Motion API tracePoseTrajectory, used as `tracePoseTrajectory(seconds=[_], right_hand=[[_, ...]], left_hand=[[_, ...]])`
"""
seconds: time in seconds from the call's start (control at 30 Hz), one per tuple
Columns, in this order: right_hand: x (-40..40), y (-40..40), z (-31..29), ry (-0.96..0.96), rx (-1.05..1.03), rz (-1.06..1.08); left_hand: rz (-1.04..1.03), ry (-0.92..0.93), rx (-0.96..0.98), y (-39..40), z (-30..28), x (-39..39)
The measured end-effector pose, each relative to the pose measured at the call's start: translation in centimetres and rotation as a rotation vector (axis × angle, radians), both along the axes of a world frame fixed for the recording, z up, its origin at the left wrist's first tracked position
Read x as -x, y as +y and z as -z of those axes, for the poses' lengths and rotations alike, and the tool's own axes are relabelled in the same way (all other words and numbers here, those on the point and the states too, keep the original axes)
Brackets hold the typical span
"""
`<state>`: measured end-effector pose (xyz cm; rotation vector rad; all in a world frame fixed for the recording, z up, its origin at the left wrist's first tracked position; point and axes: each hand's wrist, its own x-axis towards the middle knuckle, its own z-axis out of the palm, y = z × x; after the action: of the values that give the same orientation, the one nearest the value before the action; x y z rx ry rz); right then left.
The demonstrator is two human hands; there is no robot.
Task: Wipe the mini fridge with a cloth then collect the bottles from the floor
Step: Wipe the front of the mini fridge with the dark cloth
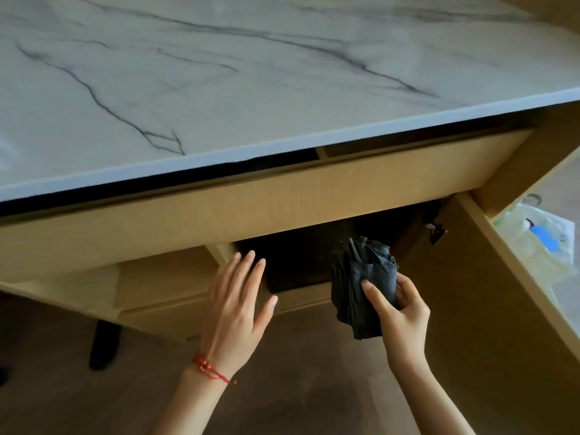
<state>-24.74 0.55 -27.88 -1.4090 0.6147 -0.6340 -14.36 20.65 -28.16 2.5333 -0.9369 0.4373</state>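
My right hand [398, 312] grips a bunched dark grey cloth [361, 277] and holds it up in front of the open cabinet. A dark mini fridge [301, 262] sits inside the cabinet under the counter; only its top part shows in shadow. My left hand [237, 302], with a red string bracelet at the wrist, is held flat with straight fingers near the left edge of the cabinet opening; whether it touches the wood I cannot tell. No bottles are in view.
A white marble-pattern countertop [251, 73] juts out above the wooden cabinet front [219, 208]. The cabinet door [489, 293] stands open at the right, its hinge [436, 232] visible. A clear plastic bag [539, 243] lies on the floor at far right. A dark chair leg [105, 346] stands at the left.
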Motion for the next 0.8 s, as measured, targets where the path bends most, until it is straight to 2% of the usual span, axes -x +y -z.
tracePoseTrajectory(seconds=[0.23,0.47,0.63,0.8], right_hand=[[-3.5,-0.7,10.5,-0.115,0.127,0.023],[-8.7,-2.4,18.3,-0.281,0.182,0.081],[-12.0,-2.5,21.7,-0.409,0.184,0.053],[-14.8,-1.2,23.5,-0.522,0.201,0.028]], left_hand=[[0.021,-0.153,0.077,-0.8,9.9,-3.7],[0.058,-0.351,0.138,-1.3,16.6,-7.4],[0.060,-0.542,0.137,-2.0,19.7,-9.4],[0.030,-0.718,0.213,-2.8,20.0,-11.0]])
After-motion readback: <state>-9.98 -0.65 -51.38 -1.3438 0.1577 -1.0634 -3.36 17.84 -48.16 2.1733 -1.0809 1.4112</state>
